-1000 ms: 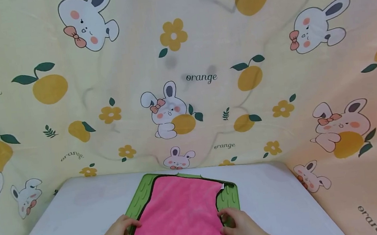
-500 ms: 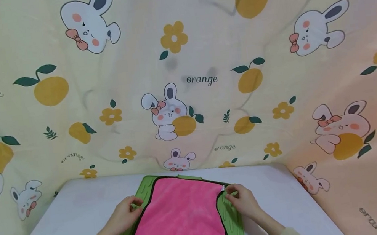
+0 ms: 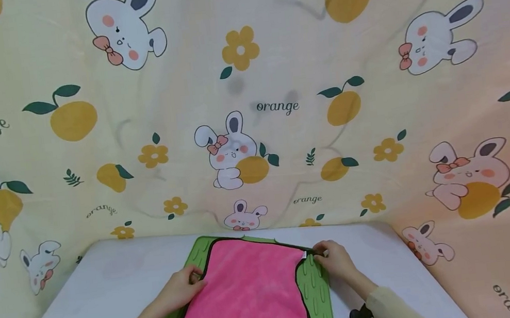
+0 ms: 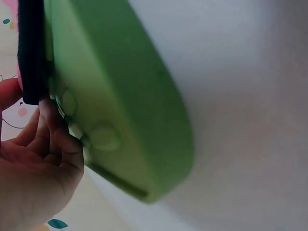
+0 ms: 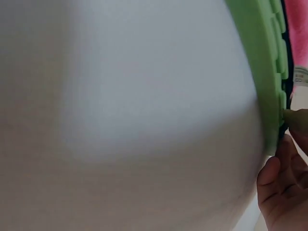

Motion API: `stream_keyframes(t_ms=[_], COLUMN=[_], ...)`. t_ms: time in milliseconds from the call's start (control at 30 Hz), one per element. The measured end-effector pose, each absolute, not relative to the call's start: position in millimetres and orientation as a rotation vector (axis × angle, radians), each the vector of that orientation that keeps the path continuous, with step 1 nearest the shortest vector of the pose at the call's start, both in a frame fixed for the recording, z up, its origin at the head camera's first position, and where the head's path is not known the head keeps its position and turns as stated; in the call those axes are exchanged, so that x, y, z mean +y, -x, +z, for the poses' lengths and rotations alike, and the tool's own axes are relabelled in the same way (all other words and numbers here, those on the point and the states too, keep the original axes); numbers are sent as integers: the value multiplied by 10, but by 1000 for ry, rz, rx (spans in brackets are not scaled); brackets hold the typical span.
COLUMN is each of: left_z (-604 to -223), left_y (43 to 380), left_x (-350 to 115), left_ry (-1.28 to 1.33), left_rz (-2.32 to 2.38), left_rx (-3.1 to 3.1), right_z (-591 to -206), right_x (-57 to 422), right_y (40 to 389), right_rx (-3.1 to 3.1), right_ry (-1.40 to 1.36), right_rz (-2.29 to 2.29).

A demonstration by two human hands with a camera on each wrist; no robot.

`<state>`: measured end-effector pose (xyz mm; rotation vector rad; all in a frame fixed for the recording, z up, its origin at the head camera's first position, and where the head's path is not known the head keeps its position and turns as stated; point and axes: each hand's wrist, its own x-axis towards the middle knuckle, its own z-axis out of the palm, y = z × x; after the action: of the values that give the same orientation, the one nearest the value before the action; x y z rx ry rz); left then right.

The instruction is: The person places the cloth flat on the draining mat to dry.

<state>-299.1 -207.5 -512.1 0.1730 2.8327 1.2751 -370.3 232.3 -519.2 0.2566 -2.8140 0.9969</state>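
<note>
A pink cloth [image 3: 250, 289] with black trim and a small white tag lies over a green ridged board [image 3: 316, 297] on the white table. At the cloth's left edge, my left hand [image 3: 182, 288] pinches the black trim between thumb and fingers. In the left wrist view, the left hand [image 4: 43, 154] has its fingers behind the trim, close by the green board [image 4: 115, 96]. My right hand [image 3: 336, 262] pinches the cloth's far right corner, beside the tag. In the right wrist view, the right thumb and fingers [image 5: 269, 183] meet at the board's end.
The white table [image 3: 118, 277] extends to both sides of the board. A curtain [image 3: 247, 87] printed with rabbits and oranges hangs behind and around the table. Dark objects [image 3: 361, 317] show by the sleeves at both wrists.
Both hands have moved from the cloth's nearer sides toward its far end. The right hand has reached the far right corner and the left has come in to the left edge.
</note>
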Motion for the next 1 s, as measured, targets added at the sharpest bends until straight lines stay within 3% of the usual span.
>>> stream_keyframes(t_ms=[1000], left_z=[-5140], left_y=[2997], left_x=[-2048], left_ry=[-235], left_rz=[1133], left_rx=[3001], right_z=[-5221], right_x=[2316], right_y=[3965], right_rx=[-2794], right_ry=[-135], right_rz=[912])
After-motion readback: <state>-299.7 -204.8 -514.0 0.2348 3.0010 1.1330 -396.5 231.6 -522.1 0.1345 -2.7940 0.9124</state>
